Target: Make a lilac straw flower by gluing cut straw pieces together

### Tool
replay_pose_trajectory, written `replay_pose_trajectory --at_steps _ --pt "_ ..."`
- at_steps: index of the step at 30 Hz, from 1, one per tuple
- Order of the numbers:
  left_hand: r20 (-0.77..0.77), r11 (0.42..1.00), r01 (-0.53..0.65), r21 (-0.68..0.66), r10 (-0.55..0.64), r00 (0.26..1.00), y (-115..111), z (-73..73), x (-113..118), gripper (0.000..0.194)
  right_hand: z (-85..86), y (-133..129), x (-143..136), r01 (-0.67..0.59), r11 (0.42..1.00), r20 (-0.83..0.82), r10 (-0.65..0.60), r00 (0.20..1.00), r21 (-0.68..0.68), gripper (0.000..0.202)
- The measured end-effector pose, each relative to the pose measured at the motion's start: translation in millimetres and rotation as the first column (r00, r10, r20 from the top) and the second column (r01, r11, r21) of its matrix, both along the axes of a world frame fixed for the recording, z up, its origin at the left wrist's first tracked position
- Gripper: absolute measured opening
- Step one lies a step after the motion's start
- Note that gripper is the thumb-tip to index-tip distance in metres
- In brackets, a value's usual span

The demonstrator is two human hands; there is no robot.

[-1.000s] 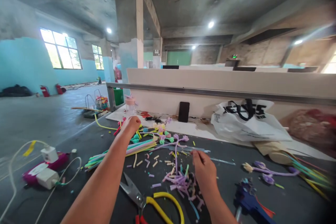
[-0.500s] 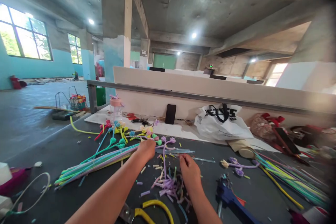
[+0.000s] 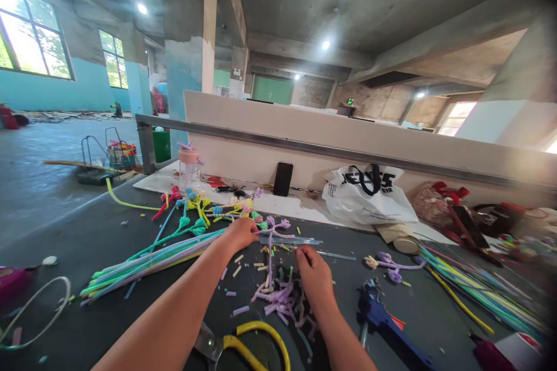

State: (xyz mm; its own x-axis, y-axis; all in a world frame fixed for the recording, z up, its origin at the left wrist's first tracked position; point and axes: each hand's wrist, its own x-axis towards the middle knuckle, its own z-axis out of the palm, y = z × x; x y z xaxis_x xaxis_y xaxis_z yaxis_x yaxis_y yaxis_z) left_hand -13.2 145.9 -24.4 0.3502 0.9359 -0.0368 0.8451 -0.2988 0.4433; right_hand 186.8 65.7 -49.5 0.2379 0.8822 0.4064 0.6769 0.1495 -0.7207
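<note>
My left hand (image 3: 242,233) reaches over the tip of a bundle of pastel pipe cleaners (image 3: 148,266), beside a purple pipe-cleaner flower stem (image 3: 270,249). Its fingers are closed together at the fingertips, and what they hold is hidden. Nearer the middle, my right hand (image 3: 314,272) is closed with thumb and forefinger pinched; any small thing between them cannot be made out. Clear glue sticks (image 3: 300,241) lie just beyond it. Cut purple pieces (image 3: 278,300) are heaped between my forearms. Several colourful pipe-cleaner flowers (image 3: 200,208) lie beyond my left hand.
Yellow-handled scissors (image 3: 265,336) lie close to me. To the right are a blue glue gun (image 3: 385,324), a purple flower stem (image 3: 404,265) and more pipe cleaners (image 3: 474,281). Along the back stand a bottle (image 3: 189,171), a phone (image 3: 282,179) and a white bag (image 3: 369,197).
The view has shifted slightly, so the table's far edge sits a little higher. Both hands stay in nearly the same places over the table, with their fingers still closed.
</note>
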Motion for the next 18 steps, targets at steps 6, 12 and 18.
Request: replay_pose_trajectory --at_steps 6,12,18 --pt "-0.085 0.998 -0.066 -0.018 0.064 0.994 -5 39.1 -31 0.032 1.5 1 3 0.012 1.0 0.002 -0.012 1.0 0.006 0.034" --pt "-0.218 0.98 -0.199 -0.007 0.192 0.957 -15 72.0 -67 0.031 5.9 -1 4 0.035 0.999 -0.001 -0.035 0.999 0.011 0.033" --pt "-0.233 0.973 -0.228 -0.028 0.216 0.948 -13 69.1 -83 0.031 4.6 -1 3 0.05 0.999 0.03 -0.05 0.998 0.01 0.036"
